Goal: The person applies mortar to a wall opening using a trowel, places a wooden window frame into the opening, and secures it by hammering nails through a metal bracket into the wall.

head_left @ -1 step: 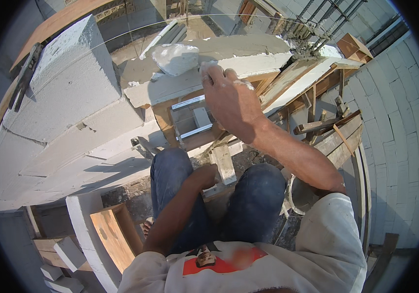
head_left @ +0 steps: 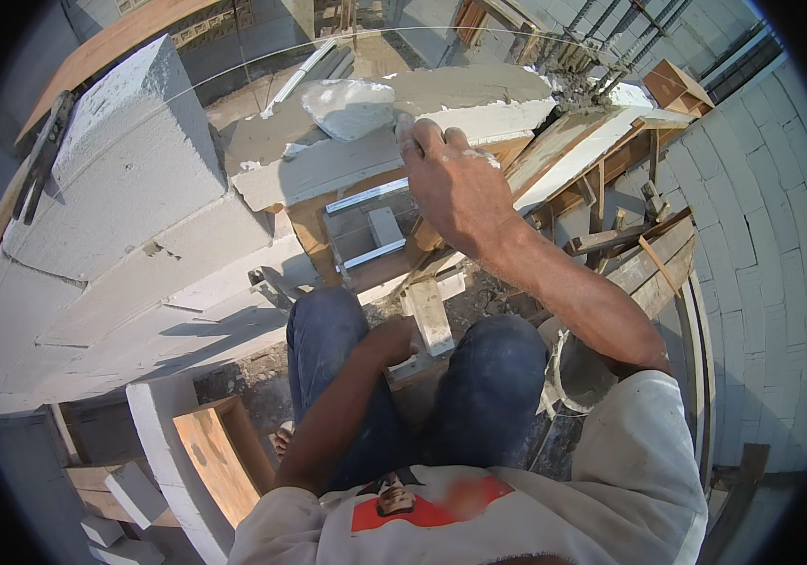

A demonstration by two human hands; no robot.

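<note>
My right hand (head_left: 460, 184) reaches over the near edge of a low wall or beam, fingers curled closed and dusted white. At its fingertips is a rough white piece (head_left: 349, 108), rounded and partly shaded; the frames do not show exactly how the fingers meet it. The piece is on or just above the smoothed grey mortar (head_left: 479, 87) on the beam's top. The beam's pale side (head_left: 309, 179) faces me. My left hand (head_left: 392, 341) is closed between my knees; whatever its fingers hold, if anything, is hidden.
A stepped wall of white blocks (head_left: 130, 169) rises at left, with a dark hand tool (head_left: 46, 155) on it. A string (head_left: 403, 29) crosses above the beam. Steel bars (head_left: 643, 38) stand at far right. Timber props (head_left: 601, 202) and a bucket (head_left: 582, 372) are at right.
My right hand and the rough white piece have shifted slightly right together along the mortar. My left hand stays between my knees. The view has shifted a little.
</note>
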